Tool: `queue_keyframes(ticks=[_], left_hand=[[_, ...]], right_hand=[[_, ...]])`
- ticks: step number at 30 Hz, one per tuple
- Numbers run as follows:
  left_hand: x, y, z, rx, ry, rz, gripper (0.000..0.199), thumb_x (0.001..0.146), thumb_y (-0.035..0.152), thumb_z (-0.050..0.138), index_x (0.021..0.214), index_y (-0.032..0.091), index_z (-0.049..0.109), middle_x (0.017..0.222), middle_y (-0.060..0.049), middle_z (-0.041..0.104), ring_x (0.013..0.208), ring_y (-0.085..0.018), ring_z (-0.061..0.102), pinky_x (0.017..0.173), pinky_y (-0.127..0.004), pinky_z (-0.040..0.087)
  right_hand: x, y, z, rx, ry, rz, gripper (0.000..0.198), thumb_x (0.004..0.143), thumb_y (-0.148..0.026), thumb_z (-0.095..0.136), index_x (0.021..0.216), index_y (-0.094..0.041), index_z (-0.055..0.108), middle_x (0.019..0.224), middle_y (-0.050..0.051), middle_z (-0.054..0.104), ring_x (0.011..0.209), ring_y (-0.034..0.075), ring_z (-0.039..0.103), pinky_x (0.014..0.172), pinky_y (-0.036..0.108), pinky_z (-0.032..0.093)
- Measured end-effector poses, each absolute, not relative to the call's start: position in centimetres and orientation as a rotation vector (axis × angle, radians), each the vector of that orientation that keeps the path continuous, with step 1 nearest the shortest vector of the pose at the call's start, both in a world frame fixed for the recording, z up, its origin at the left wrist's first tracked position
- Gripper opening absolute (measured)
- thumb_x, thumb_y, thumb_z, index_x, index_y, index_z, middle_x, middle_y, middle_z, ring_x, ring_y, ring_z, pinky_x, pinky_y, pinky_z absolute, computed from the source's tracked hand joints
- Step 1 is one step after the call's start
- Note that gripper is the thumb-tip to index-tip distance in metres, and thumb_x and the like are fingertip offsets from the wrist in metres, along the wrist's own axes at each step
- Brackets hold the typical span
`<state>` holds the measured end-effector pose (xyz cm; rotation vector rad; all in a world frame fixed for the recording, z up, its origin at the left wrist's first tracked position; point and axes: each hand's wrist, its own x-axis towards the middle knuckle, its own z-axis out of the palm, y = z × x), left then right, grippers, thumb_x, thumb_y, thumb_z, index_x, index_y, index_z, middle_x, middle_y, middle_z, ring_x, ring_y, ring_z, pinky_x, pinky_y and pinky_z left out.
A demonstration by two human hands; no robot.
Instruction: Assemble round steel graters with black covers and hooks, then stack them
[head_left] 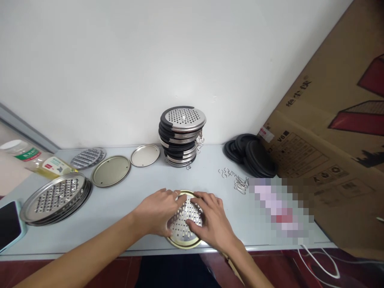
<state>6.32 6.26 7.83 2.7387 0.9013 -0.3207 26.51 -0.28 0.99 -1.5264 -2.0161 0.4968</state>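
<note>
A round metal grater disc (183, 224) with rows of raised holes lies at the table's front edge, inside a gold-coloured round rim (185, 245). My left hand (162, 210) grips its left side, with the fingers over the far edge and the thumb near the front. On the right side, my right hand (211, 218) curls its fingers over the edge, its thumb on the perforated face. Beyond my hands stands a stack of graters with black edging (181, 138). Small metal rings (225, 173) and metal hooks or clips (241, 185) lie to the right.
Several loose grater discs (60, 196) are piled at the left, near a phone (12, 224) and a bottle (45, 160). Plain round metal plates (111, 171) lie behind. Black round pieces (255, 156) lean beside a large cardboard box (330, 160) at the right. A white wall closes the back.
</note>
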Motion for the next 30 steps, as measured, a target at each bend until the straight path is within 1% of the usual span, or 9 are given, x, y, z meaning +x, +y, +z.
queue_keyframes(ticks=[4, 9, 14, 18, 21, 24, 27, 30], left_hand=[[6.5, 6.3, 8.0, 2.718, 0.922, -0.336, 0.086, 0.057, 0.032, 0.083, 0.134, 0.021, 0.045, 0.113, -0.013, 0.065, 0.103, -0.035, 0.064, 0.087, -0.044, 0.050], [7.2, 6.4, 8.4, 2.735, 0.951, -0.413, 0.079, 0.056, 0.035, 0.083, 0.127, 0.021, 0.051, 0.111, -0.012, 0.064, 0.093, -0.034, 0.066, 0.077, -0.041, 0.052], [7.7, 6.5, 8.6, 2.775, 0.927, -0.448, 0.073, 0.054, 0.036, 0.085, 0.119, 0.018, 0.057, 0.104, -0.012, 0.065, 0.084, -0.033, 0.067, 0.070, -0.039, 0.052], [8.1, 6.7, 8.8, 2.796, 0.912, -0.471, 0.071, 0.054, 0.037, 0.085, 0.116, 0.015, 0.058, 0.100, -0.013, 0.065, 0.079, -0.033, 0.067, 0.067, -0.040, 0.052], [8.6, 6.7, 9.0, 2.792, 0.924, -0.490, 0.070, 0.053, 0.033, 0.085, 0.114, 0.014, 0.059, 0.102, -0.014, 0.064, 0.080, -0.033, 0.067, 0.067, -0.040, 0.053], [9.4, 6.6, 9.1, 2.779, 0.979, -0.517, 0.075, 0.049, 0.030, 0.088, 0.115, 0.013, 0.057, 0.113, -0.017, 0.061, 0.085, -0.032, 0.067, 0.072, -0.040, 0.054], [10.3, 6.6, 9.2, 2.771, 1.024, -0.597, 0.091, 0.042, 0.029, 0.093, 0.122, 0.014, 0.053, 0.123, -0.019, 0.057, 0.089, -0.033, 0.068, 0.075, -0.041, 0.055], [11.0, 6.7, 9.1, 2.787, 1.021, -0.656, 0.102, 0.038, 0.033, 0.097, 0.125, 0.011, 0.051, 0.124, -0.022, 0.056, 0.090, -0.034, 0.068, 0.076, -0.043, 0.056]], right_hand=[[26.5, -0.2, 0.8, -1.510, -2.041, 0.488, 0.045, 0.073, -0.029, 0.076, 0.116, -0.027, 0.063, 0.131, 0.009, 0.057, 0.118, 0.032, 0.051, 0.097, 0.049, 0.038], [26.7, -0.1, 0.6, -1.496, -2.037, 0.530, 0.039, 0.076, -0.032, 0.075, 0.114, -0.029, 0.066, 0.131, 0.009, 0.057, 0.121, 0.032, 0.050, 0.098, 0.050, 0.039], [27.0, 0.0, 0.5, -1.468, -2.004, 0.606, 0.038, 0.078, -0.031, 0.075, 0.115, -0.029, 0.067, 0.131, 0.009, 0.057, 0.124, 0.031, 0.049, 0.103, 0.050, 0.037], [27.0, 0.0, 0.5, -1.460, -1.986, 0.641, 0.037, 0.077, -0.031, 0.076, 0.113, -0.028, 0.068, 0.131, 0.009, 0.056, 0.125, 0.031, 0.049, 0.104, 0.050, 0.036], [27.0, 0.0, 0.5, -1.464, -1.972, 0.649, 0.036, 0.078, -0.030, 0.075, 0.113, -0.028, 0.068, 0.131, 0.009, 0.057, 0.125, 0.031, 0.049, 0.105, 0.050, 0.036], [27.0, 0.0, 0.6, -1.467, -1.969, 0.654, 0.038, 0.078, -0.030, 0.075, 0.115, -0.028, 0.067, 0.130, 0.009, 0.057, 0.126, 0.031, 0.048, 0.105, 0.050, 0.036], [26.9, 0.0, 0.9, -1.471, -1.976, 0.667, 0.039, 0.079, -0.030, 0.074, 0.117, -0.029, 0.067, 0.129, 0.008, 0.058, 0.127, 0.030, 0.048, 0.106, 0.049, 0.035], [26.9, 0.0, 1.1, -1.476, -1.980, 0.679, 0.038, 0.079, -0.028, 0.074, 0.116, -0.030, 0.068, 0.129, 0.007, 0.057, 0.126, 0.029, 0.048, 0.106, 0.049, 0.034]])
